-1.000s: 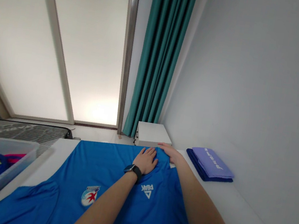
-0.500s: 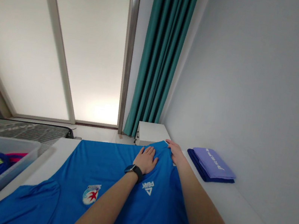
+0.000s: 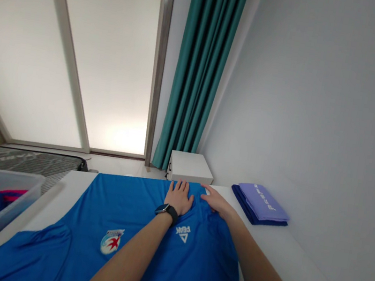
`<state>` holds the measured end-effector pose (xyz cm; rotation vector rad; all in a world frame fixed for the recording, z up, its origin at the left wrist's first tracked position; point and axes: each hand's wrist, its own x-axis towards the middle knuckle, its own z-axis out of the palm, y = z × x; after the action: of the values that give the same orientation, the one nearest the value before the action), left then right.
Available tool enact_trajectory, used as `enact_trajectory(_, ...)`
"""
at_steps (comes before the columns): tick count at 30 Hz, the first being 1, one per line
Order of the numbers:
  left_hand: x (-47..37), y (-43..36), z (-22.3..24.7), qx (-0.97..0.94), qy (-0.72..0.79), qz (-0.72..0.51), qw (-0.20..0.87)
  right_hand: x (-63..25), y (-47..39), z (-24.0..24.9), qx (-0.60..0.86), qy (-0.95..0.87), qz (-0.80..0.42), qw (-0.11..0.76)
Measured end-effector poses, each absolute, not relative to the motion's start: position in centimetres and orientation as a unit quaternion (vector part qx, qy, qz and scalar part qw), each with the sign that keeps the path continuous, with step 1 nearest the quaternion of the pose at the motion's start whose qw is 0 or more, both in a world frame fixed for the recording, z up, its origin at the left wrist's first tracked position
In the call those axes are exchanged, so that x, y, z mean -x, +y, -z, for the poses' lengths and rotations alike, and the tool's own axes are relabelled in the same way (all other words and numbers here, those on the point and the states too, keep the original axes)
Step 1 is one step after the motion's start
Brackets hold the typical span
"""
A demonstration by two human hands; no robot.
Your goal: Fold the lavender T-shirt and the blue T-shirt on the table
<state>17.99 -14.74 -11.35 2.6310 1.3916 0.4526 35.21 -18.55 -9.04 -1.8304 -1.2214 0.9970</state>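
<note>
A blue T-shirt (image 3: 115,210) lies spread over the white table, with a white PEAK logo and a round badge with a red figure on its front. My left hand (image 3: 179,198), a dark watch on its wrist, rests flat on the shirt near its far edge, fingers spread. Just to its right, my right hand (image 3: 217,200) grips the shirt's far right edge, thumb and fingers closed on the fabric. Cloth bunches beside that hand, and the shirt's near right part bulges in loose folds. The fabric under both palms is hidden.
Folded purple and navy clothes (image 3: 261,203) lie at the right by the wall. At the left stands a translucent bin (image 3: 32,187) holding blue and pink clothes. Beyond the white table (image 3: 61,196) are a small white cabinet (image 3: 191,166) and a green curtain (image 3: 201,76).
My right hand has come slightly down and left, bringing the shirt's raised far right corner lower and bunching the cloth. My left hand stays flat on the shirt. The view has shifted slightly.
</note>
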Motion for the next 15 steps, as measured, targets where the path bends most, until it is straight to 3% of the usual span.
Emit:
enact_trajectory(8, -18.0, -14.7, 11.3, -0.855, 0.49, -0.162, 0.054, -33.2, -22.6, 8.9, 0.697, -0.606, -0.184, 0.336)
enact_trajectory(15, -17.5, -15.5, 10.6, -0.907, 0.369, -0.202, 0.032, -34.3, -25.1, 7.8, 0.832, -0.547, -0.078, 0.049)
